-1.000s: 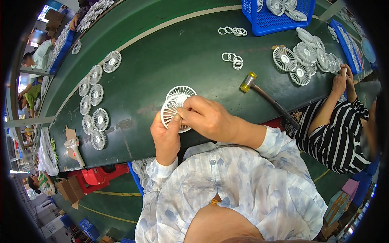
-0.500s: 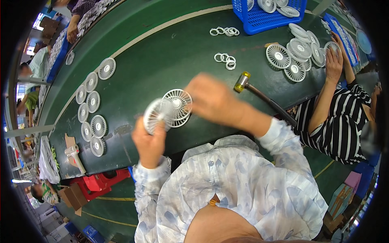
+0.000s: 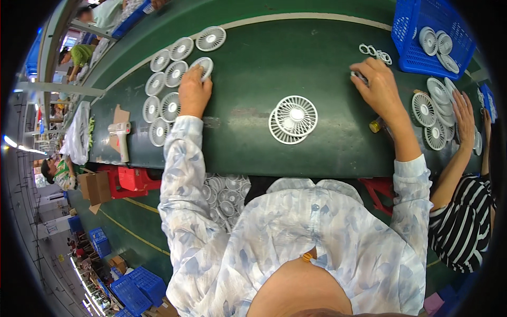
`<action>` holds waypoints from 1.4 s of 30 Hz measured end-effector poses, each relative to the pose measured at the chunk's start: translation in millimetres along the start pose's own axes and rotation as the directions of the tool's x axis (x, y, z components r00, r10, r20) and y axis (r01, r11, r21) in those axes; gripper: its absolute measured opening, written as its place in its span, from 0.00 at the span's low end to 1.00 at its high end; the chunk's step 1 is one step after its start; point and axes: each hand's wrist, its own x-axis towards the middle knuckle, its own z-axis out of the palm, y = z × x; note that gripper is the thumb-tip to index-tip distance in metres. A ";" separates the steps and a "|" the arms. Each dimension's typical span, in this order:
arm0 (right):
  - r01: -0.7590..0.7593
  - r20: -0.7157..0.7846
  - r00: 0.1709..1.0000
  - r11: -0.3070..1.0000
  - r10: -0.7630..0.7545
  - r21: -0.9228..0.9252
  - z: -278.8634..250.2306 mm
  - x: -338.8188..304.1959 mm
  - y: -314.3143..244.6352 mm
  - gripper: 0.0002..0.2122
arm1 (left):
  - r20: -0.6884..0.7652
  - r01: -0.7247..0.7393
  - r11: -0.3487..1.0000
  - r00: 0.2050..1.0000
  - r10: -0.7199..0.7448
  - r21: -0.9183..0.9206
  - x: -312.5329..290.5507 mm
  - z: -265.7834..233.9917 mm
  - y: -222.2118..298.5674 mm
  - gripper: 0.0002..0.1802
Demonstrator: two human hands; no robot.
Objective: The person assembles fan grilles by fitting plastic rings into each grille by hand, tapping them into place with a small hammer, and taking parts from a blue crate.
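Note:
My left hand (image 3: 194, 94) holds a round white fan grille (image 3: 203, 67) at the far left, beside several similar grilles (image 3: 170, 107) laid out on the green table. My right hand (image 3: 381, 91) is over the right side of the table, fingers curled in a pinch. A bit of white ring (image 3: 359, 77) shows at its fingertips; the hand covers the rest. Just beyond lie several loose white rings (image 3: 376, 52). Between my hands, two white grilles (image 3: 297, 114) overlap on the table.
A yellow-headed hammer (image 3: 375, 126) is partly hidden by my right forearm. Grilles lie in a blue basket (image 3: 422, 62) and in a pile (image 3: 436, 134) beside a co-worker's hand (image 3: 465, 119). A tape dispenser (image 3: 121, 138) rests at left. A red stool (image 3: 134, 178) is below the edge.
My left hand has carried its grille left, away from the overlapping pair, to the laid-out grilles. My right hand has left the pair and reached right to the rings. The view has shifted.

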 end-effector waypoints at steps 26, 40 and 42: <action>0.160 -0.129 0.986 0.813 -0.105 0.560 11.8 -31.8 -20.4 0.12 | 0.195 0.024 0.816 0.975 0.110 -0.578 -48.8 -59.2 228.5 0.33; 0.186 0.059 0.977 0.955 -0.205 0.233 1.3 -38.0 -10.0 0.09 | 0.741 0.631 -0.476 0.667 -0.070 -0.613 -60.3 -84.3 209.1 0.18; 0.178 0.084 0.975 0.954 -0.203 0.240 -0.7 -38.0 -13.3 0.10 | 0.755 0.640 -0.500 0.655 -0.042 -0.583 -63.5 -82.0 210.2 0.18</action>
